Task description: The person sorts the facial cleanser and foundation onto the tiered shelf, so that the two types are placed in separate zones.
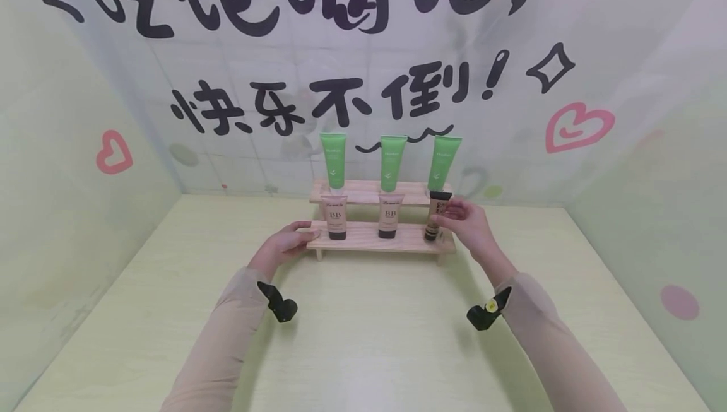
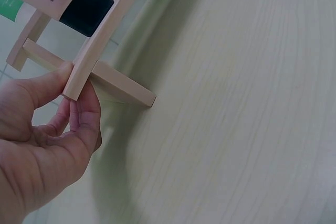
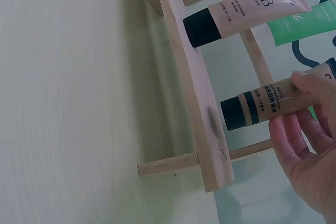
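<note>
A two-tier wooden rack (image 1: 363,239) stands at the back of the table. Its upper shelf carries three green tubes (image 1: 333,159). On the lower shelf stand two pink BB cream tubes (image 1: 335,216), caps down. At the right end a tan foundation tube (image 1: 435,219) with a black cap stands cap down, and my right hand (image 1: 454,216) pinches it between thumb and fingers. The right wrist view shows that hand (image 3: 299,116) on the foundation tube (image 3: 262,106). My left hand (image 1: 295,238) grips the left end of the lower shelf; in the left wrist view, that hand (image 2: 76,98) pinches the shelf end (image 2: 92,56).
The pale wooden table (image 1: 363,336) stretches in front of the rack. Walls close it in at the left, right and back, the back one printed with black characters and pink hearts. Black wrist cameras (image 1: 278,305) sit on both sleeves.
</note>
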A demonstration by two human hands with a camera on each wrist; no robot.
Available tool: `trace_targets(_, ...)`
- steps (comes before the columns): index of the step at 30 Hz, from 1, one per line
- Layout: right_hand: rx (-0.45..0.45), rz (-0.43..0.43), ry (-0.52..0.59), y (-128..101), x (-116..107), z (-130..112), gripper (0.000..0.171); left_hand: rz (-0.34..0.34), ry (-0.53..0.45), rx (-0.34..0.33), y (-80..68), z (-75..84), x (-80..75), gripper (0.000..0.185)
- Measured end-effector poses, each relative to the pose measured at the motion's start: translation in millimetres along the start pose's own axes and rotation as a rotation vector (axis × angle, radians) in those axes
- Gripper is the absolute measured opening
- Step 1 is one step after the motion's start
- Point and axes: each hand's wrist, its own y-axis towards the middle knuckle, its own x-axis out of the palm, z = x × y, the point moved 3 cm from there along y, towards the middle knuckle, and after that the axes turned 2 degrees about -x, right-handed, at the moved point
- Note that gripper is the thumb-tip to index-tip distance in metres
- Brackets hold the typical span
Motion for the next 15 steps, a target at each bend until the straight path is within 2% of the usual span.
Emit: trace_targets(15,-0.008,0.002,-0.022,-0.8,2.0,8.7,0.047,-0.007,0.01,0.0,-0.6,-0.8,-1.8,0.059)
